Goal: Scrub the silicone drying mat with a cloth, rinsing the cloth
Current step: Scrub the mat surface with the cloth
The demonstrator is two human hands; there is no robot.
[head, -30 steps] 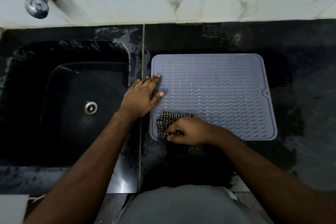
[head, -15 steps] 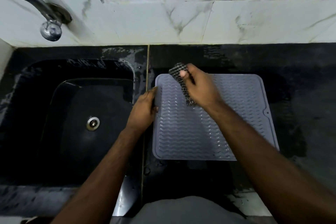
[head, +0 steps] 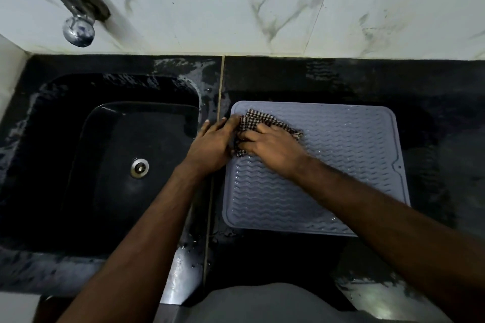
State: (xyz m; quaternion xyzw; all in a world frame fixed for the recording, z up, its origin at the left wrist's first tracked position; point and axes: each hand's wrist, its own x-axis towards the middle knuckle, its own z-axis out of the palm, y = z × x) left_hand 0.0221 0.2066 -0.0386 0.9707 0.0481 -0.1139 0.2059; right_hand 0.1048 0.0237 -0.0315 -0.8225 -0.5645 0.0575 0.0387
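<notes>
Since half a second ago, the right hand (head: pixel 273 147) has slid the cloth (head: pixel 258 123) left, down from the mat's far edge.

Going left to right: the tap (head: pixel 78 26) is not running over the dark sink (head: pixel 52 165). Next, the left hand (head: pixel 212 144) rests at the left edge of the mat (head: pixel 341 165), fingers fairly straight, tips touching the cloth. Then the right hand presses the checked cloth flat on the mat's far left corner, fingers bent over it. The mat lies flat on the wet desk (head: pixel 446 113). This looks like the scrubbing step. Next, I think, the cloth must rub across the rest, then go under the tap.
</notes>
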